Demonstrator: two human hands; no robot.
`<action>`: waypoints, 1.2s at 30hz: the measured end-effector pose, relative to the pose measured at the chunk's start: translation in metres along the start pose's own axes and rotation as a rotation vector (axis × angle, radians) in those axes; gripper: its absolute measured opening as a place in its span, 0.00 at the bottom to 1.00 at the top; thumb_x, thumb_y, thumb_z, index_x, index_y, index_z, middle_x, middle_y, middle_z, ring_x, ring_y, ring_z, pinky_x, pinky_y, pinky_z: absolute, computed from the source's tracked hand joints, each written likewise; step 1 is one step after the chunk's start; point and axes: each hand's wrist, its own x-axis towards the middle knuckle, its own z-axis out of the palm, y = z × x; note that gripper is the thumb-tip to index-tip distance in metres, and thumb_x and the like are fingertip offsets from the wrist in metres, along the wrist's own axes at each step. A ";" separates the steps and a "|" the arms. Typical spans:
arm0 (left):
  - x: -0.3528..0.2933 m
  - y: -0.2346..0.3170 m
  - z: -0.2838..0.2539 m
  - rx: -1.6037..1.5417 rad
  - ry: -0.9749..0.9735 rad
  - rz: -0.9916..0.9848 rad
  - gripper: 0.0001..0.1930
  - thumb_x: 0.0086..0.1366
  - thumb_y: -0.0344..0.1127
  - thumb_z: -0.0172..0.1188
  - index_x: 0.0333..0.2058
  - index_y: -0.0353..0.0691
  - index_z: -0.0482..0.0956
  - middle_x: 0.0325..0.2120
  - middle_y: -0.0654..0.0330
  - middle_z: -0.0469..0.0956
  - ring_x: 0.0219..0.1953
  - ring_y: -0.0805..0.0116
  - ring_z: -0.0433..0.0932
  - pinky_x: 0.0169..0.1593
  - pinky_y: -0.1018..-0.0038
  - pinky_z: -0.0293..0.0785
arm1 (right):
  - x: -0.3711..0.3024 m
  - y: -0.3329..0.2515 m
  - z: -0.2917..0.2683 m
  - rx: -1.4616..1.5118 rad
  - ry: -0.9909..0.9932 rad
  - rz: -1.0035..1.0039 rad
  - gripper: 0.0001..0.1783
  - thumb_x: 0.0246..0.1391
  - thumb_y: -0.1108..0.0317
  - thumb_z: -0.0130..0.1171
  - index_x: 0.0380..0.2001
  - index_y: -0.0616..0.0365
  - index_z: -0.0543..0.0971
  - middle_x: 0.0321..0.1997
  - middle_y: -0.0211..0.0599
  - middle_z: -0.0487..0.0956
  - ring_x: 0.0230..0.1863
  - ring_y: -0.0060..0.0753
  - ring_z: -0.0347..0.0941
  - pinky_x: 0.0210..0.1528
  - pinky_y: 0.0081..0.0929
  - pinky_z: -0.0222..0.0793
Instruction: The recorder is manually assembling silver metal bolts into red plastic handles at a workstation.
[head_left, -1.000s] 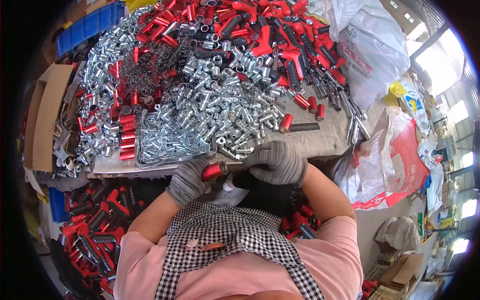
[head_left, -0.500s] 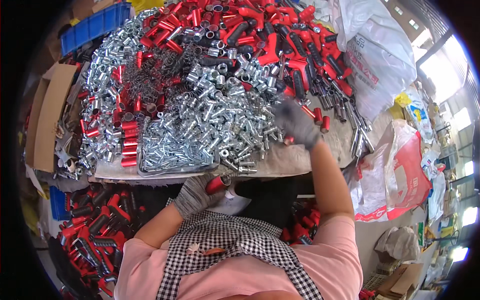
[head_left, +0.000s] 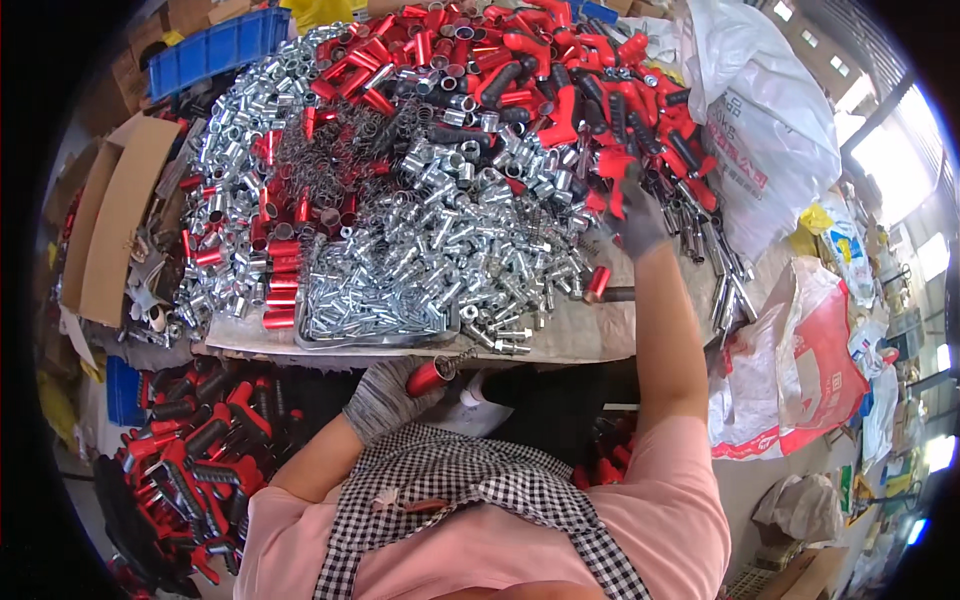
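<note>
Grey-gloved left fingers (head_left: 388, 398) gripped one shiny red metal cylinder (head_left: 424, 380); the right hand (head_left: 641, 222) was at its two o'clock, finger state unclear.

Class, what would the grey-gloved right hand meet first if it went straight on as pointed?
Likely the red, angled, plastic-looking handle beyond the right hand; depth is unclear, so they may already touch.

The right side is brightly lit by white-glowing rectangular windows (head_left: 905, 125). A pale, stained, flat tabletop (head_left: 590, 338) is stretched across the middle; at lower right, a light-grey floor (head_left: 735, 490) is partly covered by a crumpled whitish sack (head_left: 800, 500).
</note>
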 end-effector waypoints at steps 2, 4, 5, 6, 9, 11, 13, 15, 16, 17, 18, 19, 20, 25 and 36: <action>-0.002 0.006 -0.005 0.089 0.015 -0.016 0.33 0.48 0.34 0.70 0.56 0.47 0.70 0.54 0.58 0.71 0.55 0.59 0.70 0.59 0.64 0.64 | -0.052 -0.007 0.013 0.109 -0.153 -0.208 0.27 0.50 0.53 0.59 0.53 0.50 0.71 0.33 0.30 0.74 0.31 0.25 0.70 0.31 0.28 0.69; -0.006 -0.008 -0.005 0.177 0.046 0.039 0.33 0.48 0.35 0.69 0.55 0.50 0.71 0.54 0.60 0.71 0.54 0.58 0.70 0.59 0.62 0.65 | -0.105 -0.002 0.028 0.185 -0.132 -0.257 0.34 0.51 0.56 0.58 0.60 0.52 0.62 0.43 0.34 0.74 0.41 0.32 0.73 0.41 0.38 0.73; -0.004 -0.010 -0.006 0.348 0.074 0.219 0.32 0.48 0.37 0.67 0.56 0.52 0.71 0.54 0.61 0.71 0.54 0.57 0.70 0.58 0.64 0.65 | -0.124 -0.001 0.025 0.226 -0.206 -0.175 0.35 0.50 0.57 0.59 0.60 0.55 0.62 0.43 0.36 0.75 0.43 0.34 0.73 0.43 0.39 0.73; -0.001 -0.012 -0.006 0.417 0.058 0.206 0.31 0.48 0.40 0.67 0.53 0.48 0.71 0.50 0.55 0.72 0.52 0.56 0.72 0.56 0.64 0.67 | -0.142 -0.005 0.025 0.269 -0.280 -0.090 0.36 0.49 0.58 0.60 0.59 0.58 0.62 0.43 0.39 0.75 0.44 0.35 0.74 0.46 0.41 0.73; -0.006 -0.061 0.009 0.608 -0.015 0.144 0.30 0.45 0.48 0.66 0.45 0.38 0.73 0.38 0.50 0.77 0.41 0.55 0.77 0.45 0.62 0.72 | -0.194 -0.019 0.041 0.137 -0.370 0.164 0.34 0.43 0.64 0.64 0.54 0.67 0.67 0.35 0.37 0.76 0.38 0.36 0.76 0.45 0.39 0.74; 0.001 -0.055 0.002 0.623 -0.081 0.091 0.30 0.44 0.47 0.66 0.44 0.37 0.73 0.35 0.50 0.78 0.39 0.55 0.78 0.43 0.62 0.73 | -0.228 -0.034 0.065 -0.132 -0.452 0.270 0.31 0.38 0.68 0.64 0.49 0.69 0.72 0.35 0.37 0.79 0.39 0.31 0.76 0.46 0.29 0.72; -0.005 -0.050 -0.002 0.705 -0.063 0.099 0.27 0.44 0.45 0.66 0.42 0.37 0.74 0.33 0.51 0.78 0.38 0.54 0.78 0.41 0.61 0.73 | -0.236 -0.033 0.077 -0.448 -0.685 0.277 0.30 0.37 0.68 0.65 0.48 0.69 0.74 0.42 0.38 0.79 0.42 0.27 0.75 0.47 0.23 0.70; -0.013 -0.022 -0.010 0.721 -0.077 0.179 0.24 0.45 0.43 0.65 0.41 0.37 0.75 0.33 0.52 0.78 0.39 0.54 0.78 0.41 0.60 0.73 | -0.244 -0.028 0.088 -0.519 -0.664 0.333 0.31 0.37 0.69 0.65 0.48 0.69 0.74 0.41 0.36 0.79 0.42 0.27 0.75 0.47 0.24 0.70; -0.017 -0.009 -0.011 0.734 -0.126 0.116 0.21 0.47 0.41 0.63 0.40 0.38 0.76 0.33 0.52 0.79 0.38 0.54 0.78 0.40 0.59 0.74 | -0.249 -0.024 0.096 -0.588 -0.651 0.372 0.31 0.37 0.70 0.65 0.48 0.69 0.74 0.41 0.35 0.79 0.42 0.27 0.75 0.48 0.24 0.70; -0.018 -0.003 -0.009 0.726 -0.167 0.123 0.20 0.48 0.40 0.63 0.40 0.38 0.76 0.34 0.52 0.79 0.37 0.54 0.79 0.39 0.59 0.74 | -0.250 -0.015 0.101 -0.559 -0.694 0.386 0.30 0.38 0.71 0.66 0.49 0.67 0.74 0.42 0.37 0.80 0.42 0.28 0.76 0.47 0.25 0.70; -0.018 0.001 -0.007 0.718 -0.208 0.130 0.19 0.48 0.40 0.62 0.40 0.39 0.76 0.34 0.52 0.79 0.36 0.55 0.79 0.37 0.59 0.74 | -0.256 -0.009 0.106 -0.562 -0.696 0.399 0.30 0.38 0.71 0.66 0.49 0.67 0.74 0.42 0.37 0.80 0.42 0.28 0.76 0.47 0.25 0.70; -0.015 0.011 -0.009 0.700 -0.367 0.000 0.23 0.47 0.41 0.63 0.43 0.38 0.75 0.39 0.52 0.78 0.39 0.55 0.78 0.42 0.60 0.73 | -0.260 -0.002 0.113 -0.682 -0.759 0.095 0.27 0.38 0.69 0.66 0.46 0.63 0.76 0.37 0.36 0.79 0.37 0.32 0.76 0.44 0.26 0.72; -0.014 0.014 -0.008 0.690 -0.368 -0.007 0.23 0.47 0.41 0.63 0.43 0.38 0.75 0.39 0.52 0.78 0.39 0.55 0.78 0.42 0.60 0.73 | -0.264 0.002 0.119 -0.789 -0.813 -0.216 0.24 0.38 0.67 0.66 0.43 0.59 0.78 0.32 0.36 0.79 0.32 0.35 0.77 0.40 0.28 0.73; -0.019 0.009 -0.005 0.135 -0.736 -0.094 0.21 0.48 0.45 0.68 0.38 0.39 0.77 0.27 0.53 0.79 0.31 0.57 0.78 0.37 0.61 0.72 | -0.260 0.005 0.127 -1.102 -1.106 -1.346 0.28 0.27 0.66 0.65 0.41 0.54 0.78 0.29 0.33 0.75 0.29 0.38 0.74 0.28 0.32 0.71; -0.032 0.021 -0.023 0.888 -0.148 0.203 0.12 0.57 0.35 0.50 0.38 0.41 0.77 0.26 0.51 0.76 0.28 0.56 0.79 0.27 0.61 0.74 | -0.294 0.026 0.142 -0.193 -0.669 0.576 0.19 0.46 0.67 0.61 0.42 0.63 0.75 0.28 0.37 0.76 0.27 0.33 0.74 0.31 0.29 0.73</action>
